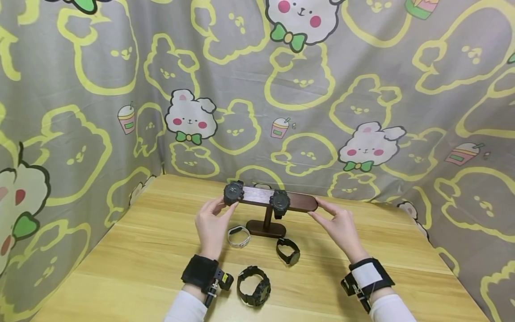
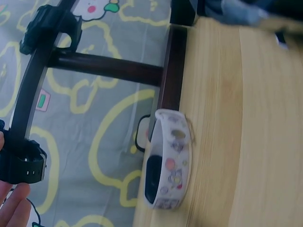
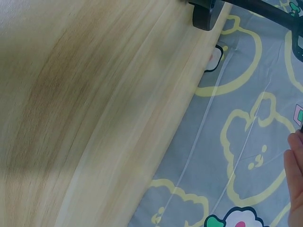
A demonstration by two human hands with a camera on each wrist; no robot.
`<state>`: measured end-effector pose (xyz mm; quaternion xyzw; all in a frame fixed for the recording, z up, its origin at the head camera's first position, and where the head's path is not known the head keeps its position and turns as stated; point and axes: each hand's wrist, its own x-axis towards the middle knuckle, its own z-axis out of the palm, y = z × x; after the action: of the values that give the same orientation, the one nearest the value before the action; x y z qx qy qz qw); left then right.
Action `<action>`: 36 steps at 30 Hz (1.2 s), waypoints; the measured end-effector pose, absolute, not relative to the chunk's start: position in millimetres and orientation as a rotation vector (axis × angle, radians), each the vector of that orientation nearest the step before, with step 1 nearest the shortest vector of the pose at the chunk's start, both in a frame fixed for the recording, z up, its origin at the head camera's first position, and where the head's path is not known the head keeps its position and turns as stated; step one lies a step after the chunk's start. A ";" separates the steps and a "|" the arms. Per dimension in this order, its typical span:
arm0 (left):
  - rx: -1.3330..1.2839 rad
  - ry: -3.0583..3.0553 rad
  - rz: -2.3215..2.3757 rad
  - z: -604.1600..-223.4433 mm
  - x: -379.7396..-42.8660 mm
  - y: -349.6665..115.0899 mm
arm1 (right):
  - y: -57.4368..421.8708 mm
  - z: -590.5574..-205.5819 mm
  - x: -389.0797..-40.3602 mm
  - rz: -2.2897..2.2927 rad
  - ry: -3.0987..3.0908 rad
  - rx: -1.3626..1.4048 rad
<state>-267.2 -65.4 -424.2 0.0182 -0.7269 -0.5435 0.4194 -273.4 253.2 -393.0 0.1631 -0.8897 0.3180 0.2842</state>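
Observation:
A dark brown wooden watch stand [image 1: 298, 202] stands towards the back of the table, its bar crosswise. At its left end my left hand [image 1: 212, 223] pinches a black watch [image 1: 234, 192] that sits round the bar, the thumb low at its edge. A second black watch [image 1: 280, 202] hangs round the bar near the middle. My right hand [image 1: 337, 226] holds the right end of the bar between thumb and fingers; only its fingers [image 3: 294, 175] show at the edge of the right wrist view. A pale patterned wristband [image 2: 173, 163] stands on its side by the stand's base.
In front of the base lies a slim black watch [image 1: 288, 252]. Nearer to me is a bulky black watch [image 1: 254, 287] with its strap looped. The wooden table [image 1: 132, 264] meets a grey curtain [image 1: 241, 80] with cartoon prints at the back and sides.

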 end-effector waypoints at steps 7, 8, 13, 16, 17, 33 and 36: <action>0.051 -1.840 -1.382 -424.0 -265.8 -56.4 | 252.2 -394.1 -273.7 0.832 -2.363 0.434; 0.058 -1.839 -1.383 -423.8 -265.7 -55.4 | 252.1 -394.2 -273.8 0.831 -2.361 0.437; 0.073 -1.823 -1.389 -423.5 -265.4 -50.8 | 252.1 -393.6 -272.9 0.836 -2.354 0.439; 0.075 -1.822 -1.390 -423.8 -266.0 -48.0 | 252.2 -393.3 -272.3 0.839 -2.351 0.433; 0.080 -1.823 -1.392 -424.0 -266.2 -47.3 | 252.3 -393.4 -272.3 0.842 -2.351 0.432; 0.071 -1.823 -1.452 -424.1 -263.6 -29.7 | 251.2 -395.2 -271.6 0.820 -2.356 0.410; 0.064 -1.826 -1.466 -422.7 -263.3 -26.8 | 251.3 -394.9 -272.0 0.821 -2.349 0.419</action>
<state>-263.3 -26.8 -422.7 0.0252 -0.7181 -0.5767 0.3888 -272.0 251.3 -394.9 0.1581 -0.8868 0.3101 0.3040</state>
